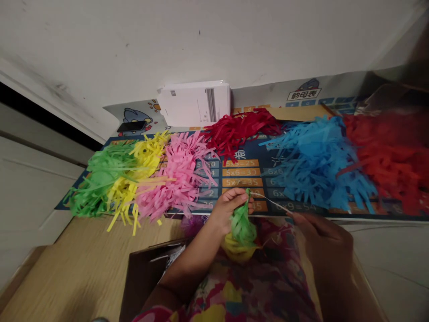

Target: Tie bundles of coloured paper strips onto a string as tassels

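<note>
Your left hand [228,209] has its grip clenched on a bundle of green paper fringe [243,228], with yellow paper fringe [237,249] just below it, at the near edge of the multiplication chart [241,154]. Your right hand [323,239] grips a thin white string [272,202] stretching toward the bundle. Along the chart lie heaps of green fringe [100,181], yellow fringe [147,154], pink fringe [177,179], crimson fringe [241,129], blue fringe [318,165] and orange-red fringe [385,156].
</note>
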`<state>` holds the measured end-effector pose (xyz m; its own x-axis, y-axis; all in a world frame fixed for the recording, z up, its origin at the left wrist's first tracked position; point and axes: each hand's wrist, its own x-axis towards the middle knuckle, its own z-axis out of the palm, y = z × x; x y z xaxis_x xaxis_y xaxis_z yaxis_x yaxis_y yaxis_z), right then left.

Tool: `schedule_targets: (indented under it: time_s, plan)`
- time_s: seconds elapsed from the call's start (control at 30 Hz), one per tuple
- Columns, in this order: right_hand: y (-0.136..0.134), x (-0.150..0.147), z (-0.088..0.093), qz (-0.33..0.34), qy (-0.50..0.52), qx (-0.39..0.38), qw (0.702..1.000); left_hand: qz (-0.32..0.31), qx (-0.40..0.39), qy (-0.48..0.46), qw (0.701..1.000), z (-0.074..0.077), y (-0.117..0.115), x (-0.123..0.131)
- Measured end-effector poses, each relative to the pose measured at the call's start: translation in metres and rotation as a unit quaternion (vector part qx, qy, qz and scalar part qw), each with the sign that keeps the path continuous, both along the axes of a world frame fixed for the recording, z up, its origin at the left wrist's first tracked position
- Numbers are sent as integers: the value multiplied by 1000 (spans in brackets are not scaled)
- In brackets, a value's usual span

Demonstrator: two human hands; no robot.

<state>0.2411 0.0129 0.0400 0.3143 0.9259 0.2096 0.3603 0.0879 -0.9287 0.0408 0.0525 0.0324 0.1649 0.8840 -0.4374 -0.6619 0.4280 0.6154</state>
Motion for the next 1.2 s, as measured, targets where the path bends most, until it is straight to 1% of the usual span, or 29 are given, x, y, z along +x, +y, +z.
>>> schedule_targets:
  time_s: [0.07, 0.2, 0.27, 0.43, 0.6, 0.63, 0.73, 0.8, 0.9, 0.97, 1.0, 1.1, 1.17, 1.2]
  plan:
    - [1, 0, 0, 22, -3, 0, 1000, -1, 5, 2, 1000, 0, 0, 1]
    - [0, 0, 1, 107, -25, 0, 994, 1, 21, 13, 1000, 0, 1, 5]
    - [-2, 0, 4, 124, -27, 4, 992, 2, 23, 17, 1000, 0, 1, 7]
    - [-4, -3, 12, 121, -34, 21, 992, -3, 16, 27, 999, -2, -1, 11]
    - [-4, -1, 9, 82, -28, 47, 995, -10, 17, 34, 999, -1, -2, 14]
    - [-4, 0, 8, 87, -29, 49, 995, -11, 17, 32, 999, -1, -2, 14]
    - [-5, 1, 11, 139, -37, 44, 989, -9, 17, 30, 999, -1, -2, 15]
    - [-8, -1, 17, 156, -35, 30, 987, -8, 16, 28, 999, -1, -1, 15]
    - [-15, -6, 28, 138, -30, -38, 989, -7, 11, 20, 1000, -3, -1, 15]
    - [-17, -9, 32, 133, -31, -64, 989, -6, 2, 17, 1000, -4, -1, 15]
    - [-17, -9, 32, 131, -30, -61, 989, -7, -5, 17, 1000, -4, -1, 15]
    - [-14, -7, 25, 149, -25, -8, 988, -21, -26, 6, 999, -4, -1, 14]
    - [-12, -5, 18, 137, -13, 5, 990, -39, -34, -11, 999, -3, -2, 13]
    - [-11, -4, 15, 124, -5, -3, 992, -48, -34, -21, 998, -3, -2, 13]
